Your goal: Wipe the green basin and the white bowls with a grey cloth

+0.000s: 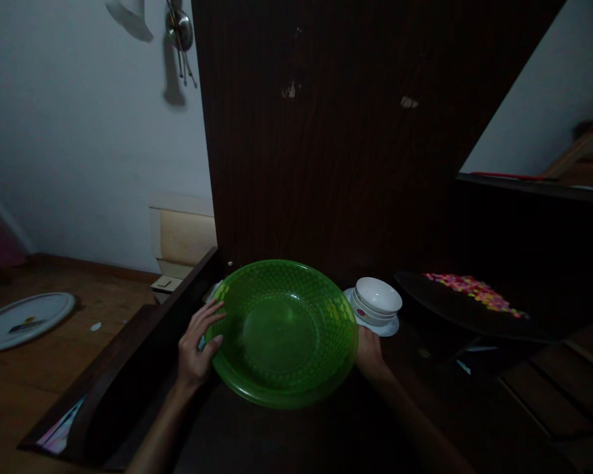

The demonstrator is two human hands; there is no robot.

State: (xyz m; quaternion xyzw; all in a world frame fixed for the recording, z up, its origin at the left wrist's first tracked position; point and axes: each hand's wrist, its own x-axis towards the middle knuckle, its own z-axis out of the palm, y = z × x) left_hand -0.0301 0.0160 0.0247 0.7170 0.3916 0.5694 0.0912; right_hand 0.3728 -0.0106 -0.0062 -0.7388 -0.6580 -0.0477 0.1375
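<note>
Head view is showing a translucent green plastic basin (279,336) turning its open mouth toward the wearer over a dark wooden tabletop (257,441); whether its base is resting there is hidden. At the basin's left rim, the left hand (197,342) is curving half open, holding the edge with fingers slightly spread and thumb apart, probably to steady that side. At the basin's opposite side, the right hand (369,352) is apparently supporting the wall, but its fingers are hiding behind it, so its closure cannot be told; this two-sided hold is likely balancing the wide shape. Just right of the basin, stacked white bowls (378,296) are sitting on a white plate (389,328), presumably nested to save room. Behind the basin, a dark wooden panel (326,164) is rising.
</note>
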